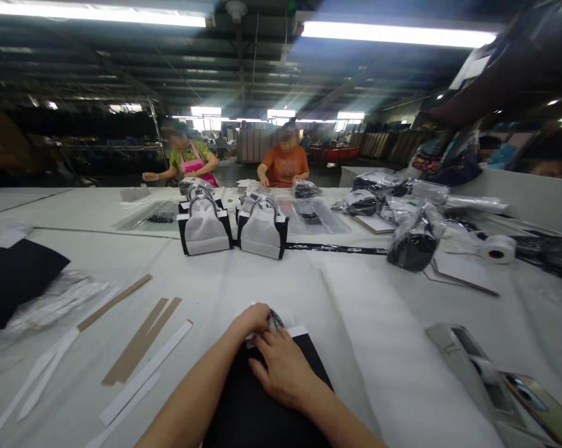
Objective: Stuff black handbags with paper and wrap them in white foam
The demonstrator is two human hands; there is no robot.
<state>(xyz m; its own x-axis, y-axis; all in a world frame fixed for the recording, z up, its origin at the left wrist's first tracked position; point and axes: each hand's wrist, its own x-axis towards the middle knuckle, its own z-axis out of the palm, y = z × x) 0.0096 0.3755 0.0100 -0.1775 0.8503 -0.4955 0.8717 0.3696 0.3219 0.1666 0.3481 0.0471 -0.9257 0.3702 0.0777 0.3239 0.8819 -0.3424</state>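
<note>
A black bag point(267, 410) lies in front of me at the table's near edge, with a white piece point(298, 331) along its far edge. My left hand point(255, 320) is closed at the bag's far end, its fingers curled around the handle point(276, 319), which shows dark and patterned beside them. Flat on the black panel, my right hand point(283, 367) has its fingers stretched toward the handle and its thumb apart. The left fingertips are partly hidden.
Two bags in white wrap point(209, 233) stand ahead. Brown strips point(138, 342) lie left. At right are white foam sheet point(378, 336), a tape dispenser point(477, 367), a phone point(537, 401) and plastic-wrapped bags point(414, 246). Two people sit across the table.
</note>
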